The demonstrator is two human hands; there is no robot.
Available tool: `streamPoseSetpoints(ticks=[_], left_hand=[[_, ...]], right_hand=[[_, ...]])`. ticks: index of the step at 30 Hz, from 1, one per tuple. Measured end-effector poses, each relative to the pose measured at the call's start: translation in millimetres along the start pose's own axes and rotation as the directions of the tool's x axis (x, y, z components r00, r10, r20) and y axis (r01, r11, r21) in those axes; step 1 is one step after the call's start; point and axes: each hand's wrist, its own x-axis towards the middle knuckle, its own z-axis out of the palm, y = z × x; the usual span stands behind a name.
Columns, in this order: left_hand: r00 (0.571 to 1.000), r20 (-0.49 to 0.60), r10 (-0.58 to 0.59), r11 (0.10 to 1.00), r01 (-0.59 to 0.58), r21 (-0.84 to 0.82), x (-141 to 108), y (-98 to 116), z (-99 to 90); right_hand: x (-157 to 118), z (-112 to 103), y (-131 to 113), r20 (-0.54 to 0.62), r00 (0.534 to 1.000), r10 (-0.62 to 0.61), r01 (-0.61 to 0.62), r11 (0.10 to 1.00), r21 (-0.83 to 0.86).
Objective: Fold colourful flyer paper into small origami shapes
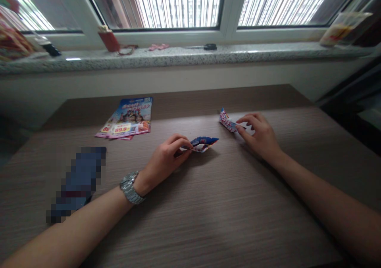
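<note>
A small folded piece of printed paper (205, 142), blue on top with a pale opening along its side, is pinched at its left end by my left hand (169, 155). To the right and a little farther back, my right hand (257, 135) grips the near end of another folded printed paper (226, 122), speckled red, white and blue, with one tip standing up. The two papers are apart, both at or just above the tabletop. My fingers cover the gripped end of each one.
Printed flyers (132, 117) lie stacked at the back left of the wooden table (190, 220). A pixelated dark blue object (81, 180) lies beside my left forearm. On the stone windowsill (178, 60) are a red case (109, 40), pink pieces (158, 46) and a black-handled tool (210, 46).
</note>
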Motion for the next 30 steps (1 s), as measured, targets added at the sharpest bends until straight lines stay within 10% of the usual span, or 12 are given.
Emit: streamPoseSetpoints(ticks=[13,30], left_hand=[[1.0,0.011,-0.002,1.0,0.002,0.014,-0.5,2.4,1.2],[0.994,0.089,0.068,0.991,-0.078,0.112,-3.5,9.8,6.8]], right_hand=[[-23.9,4.2,-59.4,0.225,0.921,-0.319,0.246,0.922,0.3],[-31.2,20.1,-67.8,0.282,0.877,-0.389,0.277,0.889,0.364]])
